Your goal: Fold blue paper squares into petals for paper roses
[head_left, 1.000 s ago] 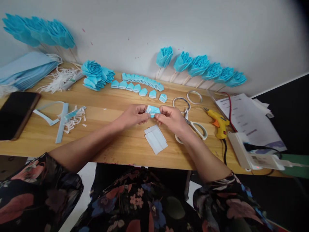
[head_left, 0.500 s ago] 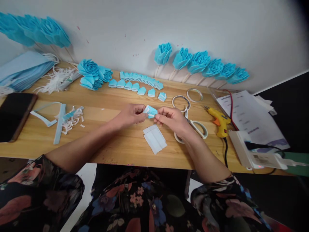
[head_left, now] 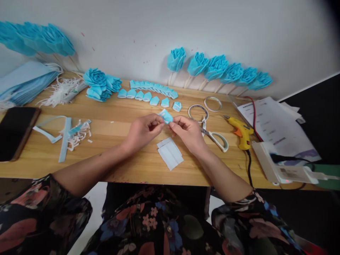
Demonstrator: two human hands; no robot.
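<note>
Your left hand (head_left: 143, 131) pinches one end of the small blue folded piece (head_left: 166, 115), held just above the wooden table (head_left: 122, 117); your right hand (head_left: 187, 131) pinches the other end. Keep your fingertips close to the crease and press evenly so the fold stays crisp. Further right, the printed sheets (head_left: 268, 122) carry text too small to read.

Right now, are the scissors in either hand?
No: the scissors lie on the table beside the right hand, and both hands pinch a blue piece.
</note>
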